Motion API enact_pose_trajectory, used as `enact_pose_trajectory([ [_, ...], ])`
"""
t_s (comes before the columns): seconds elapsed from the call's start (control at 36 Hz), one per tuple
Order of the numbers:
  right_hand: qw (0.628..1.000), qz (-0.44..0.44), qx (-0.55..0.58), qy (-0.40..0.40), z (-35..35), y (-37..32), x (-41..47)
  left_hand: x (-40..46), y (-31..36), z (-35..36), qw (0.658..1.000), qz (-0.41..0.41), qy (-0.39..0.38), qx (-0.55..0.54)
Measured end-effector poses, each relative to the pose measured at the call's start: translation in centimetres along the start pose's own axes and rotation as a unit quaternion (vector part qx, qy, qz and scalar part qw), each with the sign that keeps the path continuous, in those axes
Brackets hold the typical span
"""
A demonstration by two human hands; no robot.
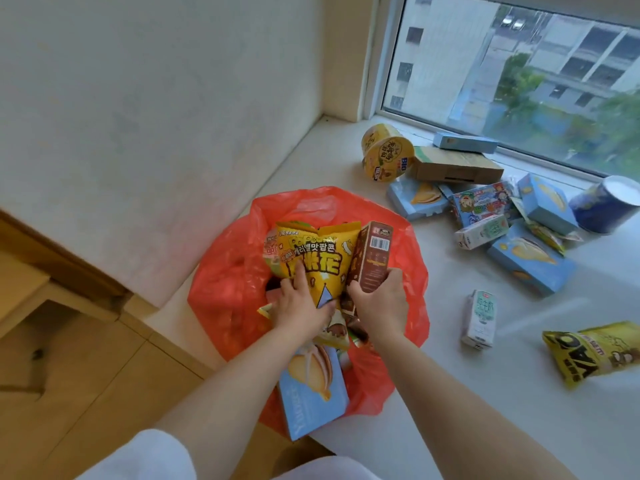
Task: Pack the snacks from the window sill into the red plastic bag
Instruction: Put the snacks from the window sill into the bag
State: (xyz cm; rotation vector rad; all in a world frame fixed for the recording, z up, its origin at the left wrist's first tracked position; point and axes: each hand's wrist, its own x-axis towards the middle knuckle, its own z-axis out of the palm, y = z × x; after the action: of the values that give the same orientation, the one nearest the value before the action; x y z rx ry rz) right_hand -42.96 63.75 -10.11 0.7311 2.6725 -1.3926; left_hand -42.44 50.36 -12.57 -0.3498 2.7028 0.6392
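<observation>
Gripping a brown box [372, 258] near its lower end, the right hand [379, 306] has its fingers curled round the carton, thumb on the near face, and holds it upright over the open mouth of the red plastic bag [221, 282]. Just to its left, the left hand [299, 304] lies on a yellow popcorn packet [313, 258]; its fingers are spread across the lower part of the packet and bent over the edge, holding it against the other contents. The packet and the box touch side by side, both standing in the bag's mouth.

Nearer than the hands, a pale blue box [311, 393] printed with a cream-filled cake leans out of the bag's near rim. Between it and the hands lie smaller wrapped snacks, partly hidden under the wrists.

To the right of the right hand, on the white window sill [519, 393], a small green-and-white milk carton [479, 318] lies by itself, and farther right a yellow packet [595, 351] with black lettering.

Beyond the hands and to the right is a loose heap: several more blue boxes [531, 259], a second milk carton [481, 232], a cartoon-printed packet [485, 200], a flat cardboard box [453, 164], a yellow noodle cup [388, 152] on its side and a dark blue tub [606, 204], all close to the window [519, 71].
</observation>
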Motion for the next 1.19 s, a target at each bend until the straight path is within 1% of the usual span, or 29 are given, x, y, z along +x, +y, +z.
enact_pose_trajectory([
  [0.06,0.998,-0.049,-0.035,0.023,-0.4,0.0,0.1,0.4,0.4,-0.1,0.999,0.005,-0.034,-0.007],
  [0.11,0.992,-0.097,-0.075,0.034,-0.5,0.4,0.2,0.9,0.7,-0.8,0.996,-0.001,-0.086,-0.015],
  [0.17,0.983,-0.141,-0.118,0.027,-0.2,0.9,0.2,1.2,0.8,-2.1,0.99,-0.018,-0.136,-0.025],
  [0.22,0.975,-0.157,-0.158,0.004,0.3,1.0,0.2,1.5,0.6,-3.6,0.986,-0.029,-0.157,-0.045],
  [0.25,0.971,-0.159,-0.177,-0.009,0.6,1.0,0.1,1.7,0.3,-4.2,0.987,-0.028,-0.148,-0.061],
  [0.28,0.968,-0.164,-0.191,-0.02,0.9,0.9,0.2,1.9,-0.2,-4.7,0.99,-0.021,-0.117,-0.078],
  [0.33,0.962,-0.174,-0.206,-0.039,1.7,0.6,0.2,2.3,-1.4,-5.4,0.997,-0.008,-0.008,-0.079],
  [0.39,0.96,-0.175,-0.213,-0.05,2.3,0.3,0.1,2.8,-2.8,-5.5,0.993,-0.02,0.113,0.006],
  [0.42,0.96,-0.172,-0.214,-0.052,2.6,0.1,-0.1,3.0,-3.4,-5.5,0.988,-0.032,0.144,0.053],
  [0.44,0.961,-0.166,-0.214,-0.053,2.9,-0.1,-0.2,3.4,-4.0,-5.4,0.985,-0.05,0.148,0.079],
  [0.47,0.962,-0.165,-0.211,-0.052,3.1,-0.3,-0.3,3.7,-4.4,-5.4,0.985,-0.071,0.137,0.079],
  [0.56,0.967,-0.174,-0.181,-0.049,3.6,-1.2,0.1,5.3,-5.8,-5.2,0.986,-0.13,0.106,0.009],
  [0.61,0.968,-0.173,-0.173,-0.062,4.1,-2.1,0.5,6.4,-6.5,-5.2,0.985,-0.142,0.095,-0.039],
  [0.64,0.967,-0.167,-0.181,-0.071,4.4,-2.6,0.6,6.8,-6.7,-5.3,0.984,-0.138,0.1,-0.057],
  [0.69,0.961,-0.154,-0.215,-0.084,5.3,-3.6,0.6,7.4,-7.3,-5.9,0.979,-0.121,0.137,-0.094],
  [0.78,0.95,-0.149,-0.257,-0.097,6.8,-4.9,0.4,7.6,-8.6,-8.3,0.965,-0.059,0.208,-0.145],
  [0.83,0.935,-0.177,-0.292,-0.098,7.9,-5.7,0.4,7.7,-9.7,-10.4,0.956,-0.009,0.237,-0.172],
  [0.89,0.91,-0.223,-0.332,-0.105,9.3,-6.3,0.5,7.7,-10.5,-12.6,0.945,0.029,0.256,-0.201],
  [0.94,0.889,-0.268,-0.353,-0.115,10.9,-7.0,0.1,7.6,-10.7,-14.8,0.932,0.049,0.274,-0.232],
  [1.03,0.87,-0.324,-0.348,-0.128,13.3,-7.8,-0.2,7.9,-10.4,-17.6,0.916,0.058,0.287,-0.276],
  [1.08,0.845,-0.383,-0.336,-0.162,14.8,-8.3,-0.2,8.6,-10.2,-18.7,0.922,0.061,0.27,-0.271],
  [1.11,0.827,-0.397,-0.34,-0.209,15.3,-8.7,-0.2,9.0,-10.2,-18.8,0.931,0.058,0.253,-0.257],
  [1.14,0.812,-0.399,-0.344,-0.251,15.8,-9.1,-0.2,9.3,-10.2,-18.8,0.941,0.053,0.231,-0.241],
  [1.17,0.807,-0.397,-0.342,-0.273,16.0,-9.7,-0.2,9.5,-10.2,-18.6,0.95,0.05,0.211,-0.225],
  [1.19,0.809,-0.387,-0.335,-0.29,16.1,-10.1,-0.1,9.7,-10.3,-18.4,0.957,0.049,0.194,-0.212],
])
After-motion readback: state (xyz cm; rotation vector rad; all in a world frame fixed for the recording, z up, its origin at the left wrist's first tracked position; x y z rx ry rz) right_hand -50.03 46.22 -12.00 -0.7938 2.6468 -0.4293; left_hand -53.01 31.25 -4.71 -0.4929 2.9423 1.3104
